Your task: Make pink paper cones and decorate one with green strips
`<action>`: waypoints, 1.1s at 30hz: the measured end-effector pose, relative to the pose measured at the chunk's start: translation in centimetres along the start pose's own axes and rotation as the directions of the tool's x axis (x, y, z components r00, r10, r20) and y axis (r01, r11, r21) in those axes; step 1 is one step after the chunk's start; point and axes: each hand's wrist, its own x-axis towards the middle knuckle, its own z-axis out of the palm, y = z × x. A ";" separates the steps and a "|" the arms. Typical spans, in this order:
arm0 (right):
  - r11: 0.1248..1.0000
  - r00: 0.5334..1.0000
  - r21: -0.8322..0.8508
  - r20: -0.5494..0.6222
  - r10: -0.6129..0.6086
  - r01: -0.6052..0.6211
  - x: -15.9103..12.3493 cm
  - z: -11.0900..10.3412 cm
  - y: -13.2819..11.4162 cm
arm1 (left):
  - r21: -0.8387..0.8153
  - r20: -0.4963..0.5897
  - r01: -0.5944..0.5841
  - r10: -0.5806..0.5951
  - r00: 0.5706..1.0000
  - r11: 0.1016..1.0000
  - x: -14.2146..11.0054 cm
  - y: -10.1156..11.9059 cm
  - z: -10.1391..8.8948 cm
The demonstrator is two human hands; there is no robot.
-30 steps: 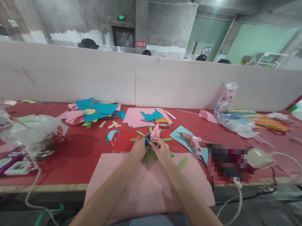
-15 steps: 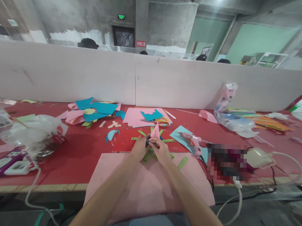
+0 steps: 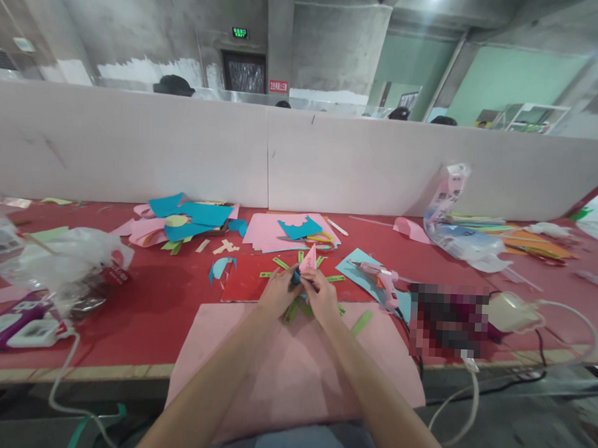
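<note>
At the middle of the table my right hand [image 3: 321, 296] pinches the lower end of a pointed pink paper piece [image 3: 309, 259] with dark writing on it. My left hand [image 3: 278, 293] is closed against the same spot, its fingertips at a small blue paper part [image 3: 295, 277]. Beneath both hands lies a red card [image 3: 247, 278] with green paper strips [image 3: 335, 278] spread out like rays. My hands hide the centre of this piece. Under my forearms is a large pink sheet [image 3: 292, 375], a loose green strip [image 3: 361, 323] on its upper right part.
To the right, a pink glue gun [image 3: 383, 280] rests on light blue paper [image 3: 351, 262]. Scissors [image 3: 321, 238] and pink sheets [image 3: 259, 230] lie behind my hands. Blue scraps [image 3: 205, 214] and a plastic bag [image 3: 74, 260] are leftward. A white partition [image 3: 183, 146] stands behind.
The pink pointed piece has tipped slightly to the right, and more blue shows beside my left fingertips. My hands have shifted only a little.
</note>
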 end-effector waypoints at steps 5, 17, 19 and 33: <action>1.000 1.000 -0.009 -0.021 -0.003 0.003 -0.1 0.0 0.2 | -0.008 -0.005 -0.025 0.025 1.000 1.000 -0.1 0.2 -0.2; 0.998 0.999 -0.040 -0.009 -0.048 0.048 -0.1 0.0 -0.1 | 0.050 0.006 -0.064 0.063 0.998 0.997 -0.2 0.0 0.0; 0.997 0.998 -0.052 0.003 -0.059 0.059 -0.1 0.0 0.0 | 0.070 0.010 -0.085 0.084 0.996 0.994 -0.2 -0.2 0.1; 0.997 0.995 -0.029 0.061 -0.074 0.076 -0.2 0.2 0.3 | 0.102 -0.004 -0.102 0.103 0.995 0.990 -0.3 -0.2 0.2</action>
